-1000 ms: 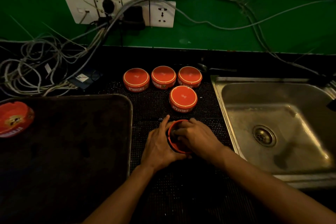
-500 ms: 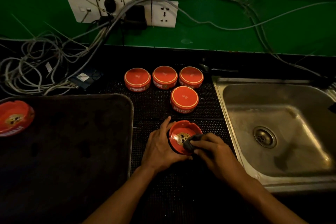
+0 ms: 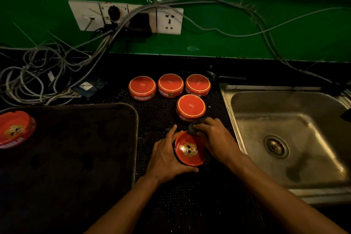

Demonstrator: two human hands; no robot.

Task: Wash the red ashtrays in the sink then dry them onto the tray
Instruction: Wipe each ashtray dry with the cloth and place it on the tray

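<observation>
My left hand [image 3: 167, 159] grips a red ashtray [image 3: 189, 150] with a gold emblem inside, tilted toward me over the black mat. My right hand [image 3: 216, 138] holds a dark cloth [image 3: 195, 126] against the ashtray's far rim. Several red ashtrays lie upside down on the mat behind: three in a row [image 3: 142, 87] [image 3: 170, 84] [image 3: 198, 84] and one nearer [image 3: 190, 107]. Another ashtray [image 3: 15, 129] sits upright at the left end of the dark tray [image 3: 76, 138]. The steel sink [image 3: 284, 138] is on the right.
A tangle of grey cables [image 3: 38, 81] lies on the counter at the back left, running up to white wall sockets [image 3: 125, 17] on the green wall. A metal spoon [image 3: 224, 77] rests behind the sink. The perforated black mat [image 3: 190, 205] lies between tray and sink.
My right hand with the cloth has moved from inside the ashtray, round its near right side, to its far rim. The left hand has tilted the ashtray, showing the emblem.
</observation>
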